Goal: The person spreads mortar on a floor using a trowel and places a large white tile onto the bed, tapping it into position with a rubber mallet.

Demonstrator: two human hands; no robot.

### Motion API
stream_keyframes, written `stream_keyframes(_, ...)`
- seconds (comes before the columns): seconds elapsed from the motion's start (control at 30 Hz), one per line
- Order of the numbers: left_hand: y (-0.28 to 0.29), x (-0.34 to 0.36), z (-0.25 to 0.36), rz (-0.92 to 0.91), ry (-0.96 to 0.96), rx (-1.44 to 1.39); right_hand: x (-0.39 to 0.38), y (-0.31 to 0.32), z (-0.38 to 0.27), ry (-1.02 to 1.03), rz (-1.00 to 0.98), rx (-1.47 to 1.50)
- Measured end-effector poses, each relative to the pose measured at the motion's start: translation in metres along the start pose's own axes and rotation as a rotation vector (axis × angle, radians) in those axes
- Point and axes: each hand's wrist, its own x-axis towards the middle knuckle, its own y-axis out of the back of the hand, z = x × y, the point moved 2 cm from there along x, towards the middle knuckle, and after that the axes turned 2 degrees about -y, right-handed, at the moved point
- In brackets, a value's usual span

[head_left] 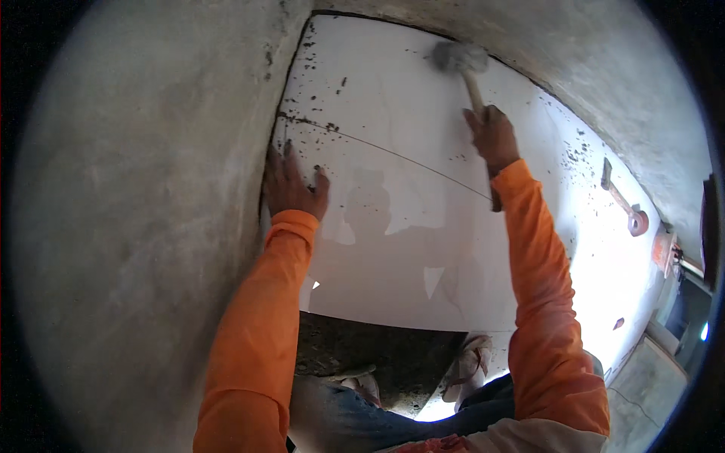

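Observation:
My right hand [495, 140] grips the handle of a mallet [473, 90]. Its dark, motion-blurred head is over the far edge of a glossy white tile [377, 79], close to the wall; contact cannot be made out. My left hand [296, 189] rests, fingers spread, on the left side of the nearer white tile [408, 264], beside the left wall. A thin dark joint line runs slantwise between the two tiles. Dark mortar crumbs [332, 127] lie scattered along the left edge and around the joint.
Grey plastered walls [143, 189] border the tiles on the left and far side. At right lie a hammer [619, 195], a reddish ring-shaped thing [638, 223] and an orange bucket [664, 251]. Dark rough floor [370, 347] lies before my feet, below the near tile's edge.

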Motion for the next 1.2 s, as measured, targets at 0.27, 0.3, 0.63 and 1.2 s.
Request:
stream_keyframes(0.27, -0.038, -0.002, -0.021, 0.079, -0.028, -0.073, -0.023, -0.017, -0.150, 0.367, 0.173, 0.499)
stream_keyframes(0.3, -0.039, -0.009, -0.024, 0.055, -0.018, -0.083, -0.026, -0.024, -0.155, 0.377, 0.234, 0.192)
stream_keyframes(0.63, 0.007, -0.006, 0.032, -0.240, 0.234, 0.031, -0.064, -0.067, -0.119, 0.403, -0.094, 0.209)
stream_keyframes(1.2, -0.051, 0.032, -0.057, 0.259, -0.520, 0.576, -0.051, -0.066, -0.138, 0.414, -0.379, 0.333)
